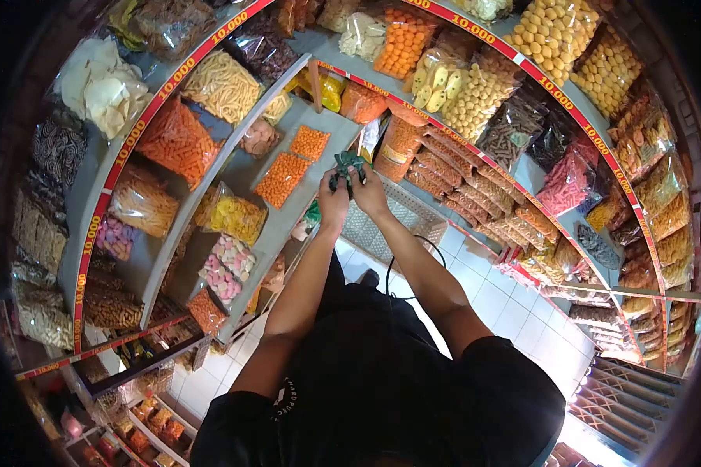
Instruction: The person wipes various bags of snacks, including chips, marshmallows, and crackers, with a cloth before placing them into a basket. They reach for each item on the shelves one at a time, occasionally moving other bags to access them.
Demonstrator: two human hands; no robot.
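Both hands are raised in front of my chest, close together. Between them is a bunched, dark green plastic bag [350, 162], crumpled and shiny. My left hand [335, 201] is closed on its left side, and my right hand [371, 194] grips it from the right. The fingers partly cover the bag, and its inside is hidden. Just left of the hands, packs of orange round snacks [282, 180] lie on a grey shelf [261, 226]. Below and right of the hands stands a pale perforated plastic crate [382, 222] on the floor.
Curved shelves with red price strips [483, 35] surround me, filled with bagged snacks. Stacked brown snack packs [459, 183] rise on the right. Near my right forearm a black cable [442, 253] loops. White floor tiles [506, 292] show below, and a metal folding gate [627, 405] stands at lower right.
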